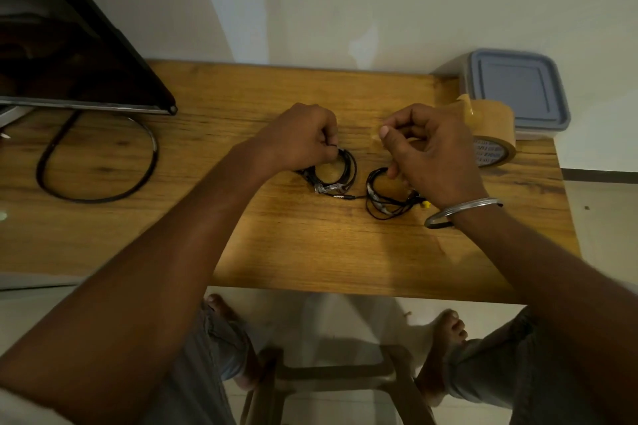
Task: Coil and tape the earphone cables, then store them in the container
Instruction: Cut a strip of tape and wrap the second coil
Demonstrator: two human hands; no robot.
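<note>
We see the left hand [303,140] curled, its fingertips pinching the top of the left earphone coil [349,167] on the wooden table [276,245]. The right hand [431,155] arches over the right earphone coil [371,190], partly hiding it, with thumb and forefinger pinching a small clear strip of tape [375,135]. Behind that hand lies the tape roll [493,128], just in front of the lidded container [518,90] at the far right corner. A monitor [69,45] and a looped black cable [93,199] are at the left.
</note>
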